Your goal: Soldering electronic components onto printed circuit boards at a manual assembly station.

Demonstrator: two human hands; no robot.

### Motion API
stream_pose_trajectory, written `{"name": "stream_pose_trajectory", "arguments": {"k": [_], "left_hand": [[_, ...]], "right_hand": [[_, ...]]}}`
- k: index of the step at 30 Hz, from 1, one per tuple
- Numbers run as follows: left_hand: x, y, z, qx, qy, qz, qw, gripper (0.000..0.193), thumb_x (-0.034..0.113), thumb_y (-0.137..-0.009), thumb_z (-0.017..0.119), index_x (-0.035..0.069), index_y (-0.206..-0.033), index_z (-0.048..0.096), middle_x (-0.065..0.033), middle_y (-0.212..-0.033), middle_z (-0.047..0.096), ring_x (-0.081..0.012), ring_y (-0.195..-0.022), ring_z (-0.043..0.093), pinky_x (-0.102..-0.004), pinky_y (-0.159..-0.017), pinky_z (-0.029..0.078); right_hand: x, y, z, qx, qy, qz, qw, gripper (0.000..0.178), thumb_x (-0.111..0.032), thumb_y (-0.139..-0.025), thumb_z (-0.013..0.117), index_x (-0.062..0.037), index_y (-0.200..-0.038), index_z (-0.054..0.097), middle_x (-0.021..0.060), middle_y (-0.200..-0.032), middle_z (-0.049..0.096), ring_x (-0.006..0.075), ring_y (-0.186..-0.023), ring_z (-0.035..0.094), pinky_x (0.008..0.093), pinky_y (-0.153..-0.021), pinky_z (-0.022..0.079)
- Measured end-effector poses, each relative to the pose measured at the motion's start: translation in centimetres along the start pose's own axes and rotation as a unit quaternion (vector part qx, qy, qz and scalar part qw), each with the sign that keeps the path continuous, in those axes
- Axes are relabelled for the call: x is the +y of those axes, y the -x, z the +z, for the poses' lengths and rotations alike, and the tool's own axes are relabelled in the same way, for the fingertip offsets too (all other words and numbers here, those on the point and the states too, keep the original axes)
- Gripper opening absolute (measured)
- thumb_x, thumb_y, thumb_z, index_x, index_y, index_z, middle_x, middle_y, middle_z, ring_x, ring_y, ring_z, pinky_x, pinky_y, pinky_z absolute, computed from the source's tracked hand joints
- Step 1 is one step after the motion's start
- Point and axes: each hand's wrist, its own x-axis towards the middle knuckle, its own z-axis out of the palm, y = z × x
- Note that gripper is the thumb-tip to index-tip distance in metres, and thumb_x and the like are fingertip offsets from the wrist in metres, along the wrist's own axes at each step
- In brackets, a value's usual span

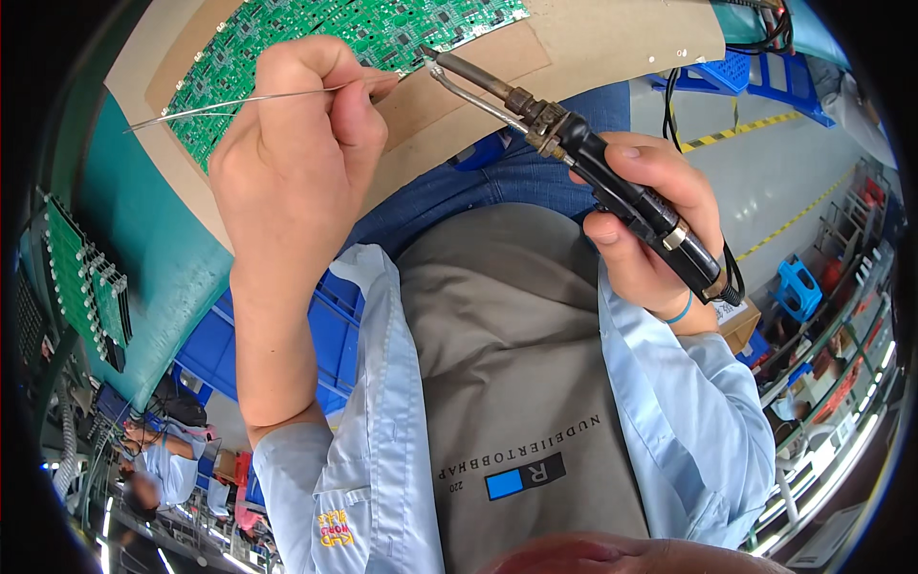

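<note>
My left hand [292, 158] is closed, thumb and forefinger pinching a thin silvery solder wire [215, 106] that trails off to the left. Wrapped in the fingers of my right hand [633, 275] is a black-handled soldering iron [612, 172]. A thin metal tube runs alongside its dark barrel, and its tip points left toward the near edge of a green circuit board [330, 27]. Whether tip and board touch, I cannot tell. The board, dense with small parts, lies on brown cardboard [626, 38]. My left hand covers part of it.
Teal matting [172, 249] covers the bench around the cardboard. More green boards [88, 277] stand upright at left. A blue stool [798, 287] and yellow-black floor tape [741, 132] are at right. Another person [172, 469] is at the lower left. Black cables [765, 38] hang at the upper right.
</note>
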Motion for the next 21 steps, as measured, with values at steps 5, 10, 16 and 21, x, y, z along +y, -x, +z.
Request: {"name": "stream_pose_trajectory", "arguments": {"k": [5, 10, 16, 21], "left_hand": [[0.5, -0.2, -0.4, -0.027, -0.006, -0.021, 0.999, 0.017, -0.006, -0.098, 0.056, 0.000, -0.113, 0.054, -0.0043, -0.096, 0.082, -0.0126, -0.081, 0.077, -0.0208, -0.067, 0.055], [0.3, -0.3, -0.4, -0.027, 0.004, -0.022, 0.999, 0.015, -0.006, -0.098, 0.056, 0.001, -0.111, 0.053, -0.0046, -0.095, 0.082, -0.0146, -0.085, 0.077, -0.0223, -0.070, 0.056], [0.3, -0.4, -0.4, -0.026, 0.017, -0.022, 0.999, 0.014, -0.006, -0.098, 0.055, 0.003, -0.108, 0.052, -0.0044, -0.095, 0.082, -0.0168, -0.089, 0.078, -0.0239, -0.074, 0.057], [0.2, -0.4, -0.5, -0.033, 0.019, -0.019, 0.999, 0.015, -0.007, -0.098, 0.054, 0.003, -0.108, 0.051, -0.0046, -0.095, 0.082, -0.0177, -0.091, 0.078, -0.0240, -0.076, 0.057]], "right_hand": [[-0.3, -0.3, 0.0, -0.017, 0.036, -0.008, 0.999, 0.045, -0.005, -0.079, 0.088, 0.0040, -0.120, 0.071, 0.0173, -0.114, 0.076, 0.0260, -0.095, 0.073, 0.0320, -0.085, 0.059], [-0.7, -0.9, 0.0, -0.043, 0.062, -0.011, 0.997, 0.045, -0.005, -0.079, 0.087, 0.0035, -0.120, 0.072, 0.0149, -0.112, 0.077, 0.0256, -0.095, 0.074, 0.0319, -0.085, 0.059], [-0.7, -0.9, 0.3, -0.049, 0.075, 0.012, 0.996, 0.044, -0.004, -0.078, 0.087, 0.0028, -0.119, 0.072, 0.0133, -0.112, 0.078, 0.0251, -0.094, 0.074, 0.0320, -0.085, 0.059], [-0.4, -1.1, 0.4, -0.054, 0.077, 0.014, 0.995, 0.044, -0.004, -0.077, 0.086, 0.0027, -0.118, 0.072, 0.0124, -0.112, 0.078, 0.0251, -0.093, 0.074, 0.0321, -0.085, 0.059]]}}
